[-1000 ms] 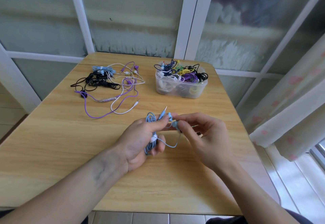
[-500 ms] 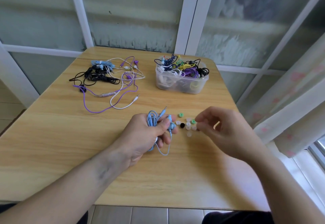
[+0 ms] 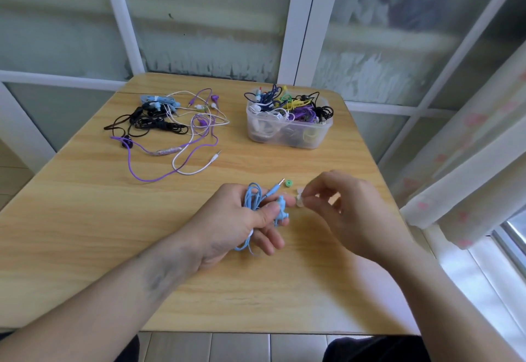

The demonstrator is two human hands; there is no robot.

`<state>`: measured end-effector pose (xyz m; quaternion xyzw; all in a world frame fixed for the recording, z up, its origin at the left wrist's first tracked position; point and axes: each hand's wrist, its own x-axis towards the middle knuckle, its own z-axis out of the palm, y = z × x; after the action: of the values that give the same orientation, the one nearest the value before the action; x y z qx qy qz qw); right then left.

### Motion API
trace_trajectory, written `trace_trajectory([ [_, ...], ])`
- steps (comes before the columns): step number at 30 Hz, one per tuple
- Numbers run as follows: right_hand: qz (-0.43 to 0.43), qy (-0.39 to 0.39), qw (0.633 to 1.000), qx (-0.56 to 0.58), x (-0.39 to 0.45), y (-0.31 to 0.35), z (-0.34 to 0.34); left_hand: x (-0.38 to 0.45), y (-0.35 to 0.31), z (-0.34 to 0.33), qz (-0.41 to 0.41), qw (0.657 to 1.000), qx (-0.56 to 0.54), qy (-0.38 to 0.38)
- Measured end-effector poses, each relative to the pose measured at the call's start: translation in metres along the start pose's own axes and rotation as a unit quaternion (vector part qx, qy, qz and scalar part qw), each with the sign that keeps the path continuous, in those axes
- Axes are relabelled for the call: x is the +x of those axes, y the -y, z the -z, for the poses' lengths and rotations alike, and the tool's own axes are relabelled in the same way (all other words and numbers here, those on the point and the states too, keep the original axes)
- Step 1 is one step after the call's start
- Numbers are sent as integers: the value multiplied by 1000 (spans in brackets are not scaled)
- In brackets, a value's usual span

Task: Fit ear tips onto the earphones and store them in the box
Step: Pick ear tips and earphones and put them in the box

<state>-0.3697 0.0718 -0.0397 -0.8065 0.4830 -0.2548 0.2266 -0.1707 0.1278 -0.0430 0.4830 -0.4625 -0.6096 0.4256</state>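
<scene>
A person's left hand (image 3: 242, 219) grips a coiled pale-blue earphone (image 3: 253, 199), its earbud (image 3: 281, 205) poking out between thumb and forefinger, while the right hand (image 3: 341, 208) pinches a clear ear tip (image 3: 299, 199) just beside that bud, at about 3 o'clock of it. The step in hand looks to be seating the tip: best done by holding the bud's nozzle steady, lining the tip's bore squarely with it, and rolling the soft rim on rather than shoving (a skewed push would likely fold it). A green ear tip (image 3: 289, 183) lies loose on the table at 12 o'clock of the bud. The clear plastic box (image 3: 287, 134), heaped with finished earphones, stands at 1 o'clock of the hands; a tangle of unfinished earphones (image 3: 170, 122) sprawls at 11 o'clock. The surface is a light wood-grain table (image 3: 85, 219) with rounded corners, set against white-framed frosted glass panels (image 3: 205, 20); a pale curtain (image 3: 469, 148) with pink motifs hangs at 3 o'clock.
</scene>
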Motion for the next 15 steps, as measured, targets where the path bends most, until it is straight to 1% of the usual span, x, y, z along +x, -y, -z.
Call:
trace_trajectory([
  [1, -14, 10, 996, 84, -2, 5, 2, -1, -1, 0, -1, 1000, 15, 5],
  [2, -24, 34, 985, 170, -4, 10, 5, -2, -2, 0, -4, 999, 33, 9],
  [3, -28, 55, 970, 234, -6, 14, 6, -2, -2, 0, -9, 998, 56, 10],
  [4, -26, 69, 963, 260, -8, 16, 8, -3, -3, 0, -14, 996, 87, 9],
  [7, -24, 59, 972, 226, -9, 16, 7, -2, -1, 3, -18, 981, 194, 1],
  [9, -20, 49, 977, 206, -10, 17, 6, -2, 1, 4, -13, 971, 239, 1],
  [12, -11, 70, 979, 190, -12, 19, 2, -3, 0, 2, -7, 954, 298, 30],
  [15, -4, 101, 980, 170, -12, 18, 1, -4, 0, 1, 0, 946, 322, 48],
])
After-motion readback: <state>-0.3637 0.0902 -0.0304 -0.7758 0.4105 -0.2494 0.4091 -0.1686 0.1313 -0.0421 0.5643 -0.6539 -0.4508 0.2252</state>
